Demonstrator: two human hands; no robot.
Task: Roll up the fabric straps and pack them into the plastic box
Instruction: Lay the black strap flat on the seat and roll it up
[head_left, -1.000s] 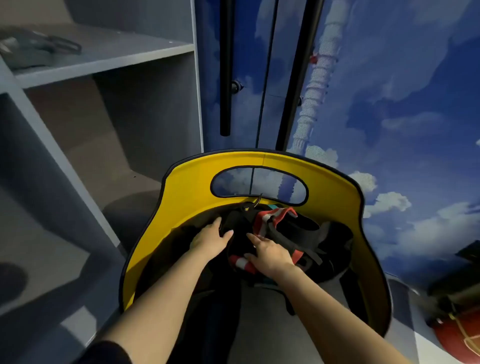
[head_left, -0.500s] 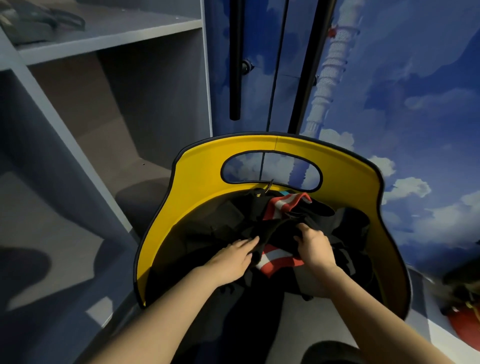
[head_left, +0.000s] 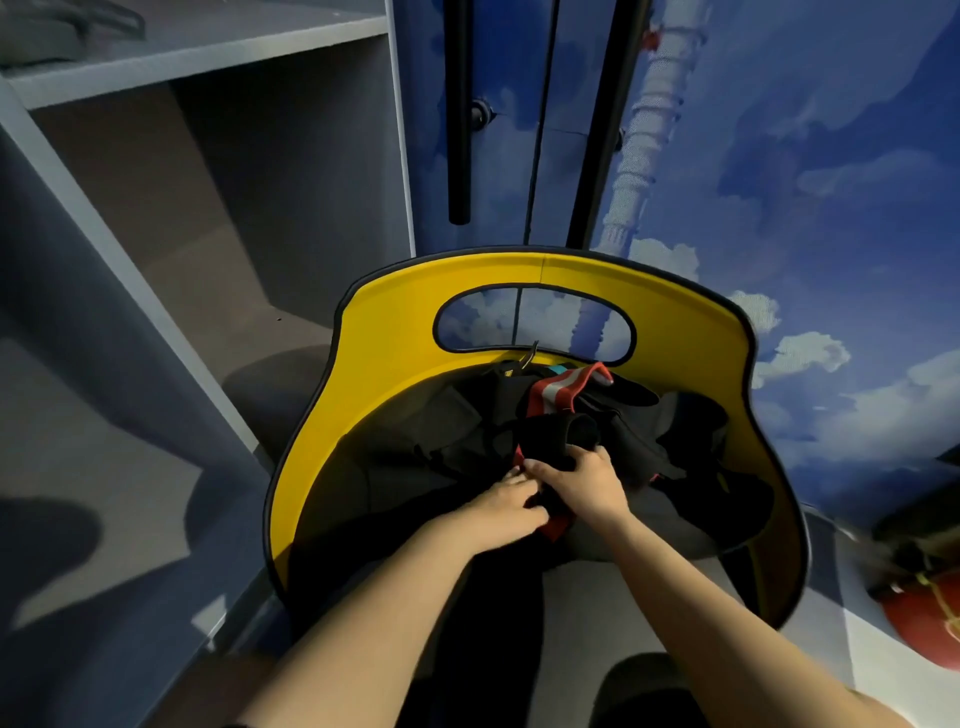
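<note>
Hands at work on fabric straps inside a yellow container.
Left hand (head_left: 506, 506) and right hand (head_left: 584, 480) meet close together; both grip a black and red strap (head_left: 558, 441) with curled fingers. It lies on the dark strap pile (head_left: 639, 441) in the yellow container (head_left: 395, 332). Beyond stand a grey shelf (head_left: 208, 47) and a sky-painted wall (head_left: 805, 156).

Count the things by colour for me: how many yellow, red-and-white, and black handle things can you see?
Yellow: 1, the bin
Red-and-white: 1, the striped strap
Black: 2, the door handles
Total: 4
The dark straps in the bin are too tangled to count.
</note>
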